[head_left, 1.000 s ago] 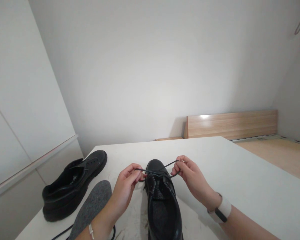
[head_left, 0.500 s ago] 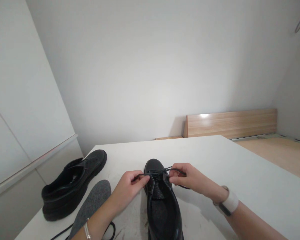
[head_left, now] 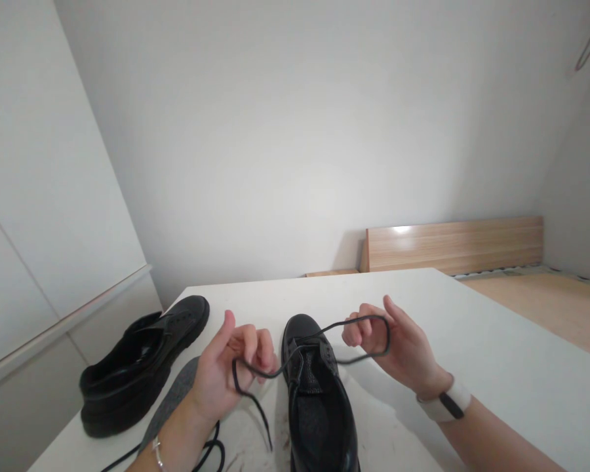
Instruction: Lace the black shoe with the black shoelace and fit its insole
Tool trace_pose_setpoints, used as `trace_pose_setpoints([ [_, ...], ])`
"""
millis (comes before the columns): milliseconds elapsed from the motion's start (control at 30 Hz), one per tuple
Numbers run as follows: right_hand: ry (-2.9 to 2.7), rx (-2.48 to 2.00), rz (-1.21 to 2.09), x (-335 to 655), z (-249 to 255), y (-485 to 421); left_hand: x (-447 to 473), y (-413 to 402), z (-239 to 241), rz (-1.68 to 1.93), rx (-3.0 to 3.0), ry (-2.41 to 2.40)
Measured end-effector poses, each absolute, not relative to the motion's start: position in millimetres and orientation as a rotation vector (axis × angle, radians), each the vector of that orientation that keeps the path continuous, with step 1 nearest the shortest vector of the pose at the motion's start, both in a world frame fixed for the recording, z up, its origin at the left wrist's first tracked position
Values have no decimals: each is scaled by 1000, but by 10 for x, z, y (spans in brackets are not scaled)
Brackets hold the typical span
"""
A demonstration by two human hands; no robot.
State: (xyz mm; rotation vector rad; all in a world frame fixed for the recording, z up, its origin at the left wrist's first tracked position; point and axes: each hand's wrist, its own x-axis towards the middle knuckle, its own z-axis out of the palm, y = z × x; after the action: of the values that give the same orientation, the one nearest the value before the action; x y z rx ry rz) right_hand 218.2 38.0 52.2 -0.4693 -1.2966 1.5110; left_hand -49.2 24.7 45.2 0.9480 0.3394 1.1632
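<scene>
A black leather shoe (head_left: 319, 406) stands on the white table (head_left: 496, 367), toe pointing away from me. Its black lace (head_left: 354, 322) runs out of the front eyelets to both sides. My left hand (head_left: 231, 370) is curled around the left lace end, which loops under the fingers and hangs down toward the table. My right hand (head_left: 398, 347) holds the right end as a loop wrapped around its fingers, raised a little above the shoe's toe. A white band sits on my right wrist.
A second black shoe (head_left: 142, 364) lies at the table's left edge. A grey insole (head_left: 170, 406) lies between it and my left arm, with another black lace (head_left: 211, 452) beside it. A light wooden board (head_left: 452, 244) leans against the wall behind the table.
Both hands lifted off the shoe's front and moved apart, drawing the lace out into longer loops on each side. The left end now hangs free below my left hand.
</scene>
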Motion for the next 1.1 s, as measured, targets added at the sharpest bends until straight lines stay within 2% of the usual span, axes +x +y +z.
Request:
trace_pose_setpoints([
  [67, -1312, -580, 1471, 2151, 481, 407, -465, 273, 400, 1180, 1093, 457],
  [200, -1442, -933, 1164, 2036, 316, 489, -373, 376, 232, 1283, 1425, 948],
  [300, -1555, -1011, 1096, 1964, 196, 524, -320, 434, 121, 1261, 1565, 1114],
  [700, -1677, -1067, 976, 1884, 144, 484, -228, 352, 136, 1421, 2076, 1219],
  [933, -1710, -1036, 819, 1830, 137, 405, -238, 286, 185, 1520, 1955, 1324],
  [1100, -1677, -1000, 1003, 1828, 111, 432, -238, 198, 268, 1548, 1942, 1180],
])
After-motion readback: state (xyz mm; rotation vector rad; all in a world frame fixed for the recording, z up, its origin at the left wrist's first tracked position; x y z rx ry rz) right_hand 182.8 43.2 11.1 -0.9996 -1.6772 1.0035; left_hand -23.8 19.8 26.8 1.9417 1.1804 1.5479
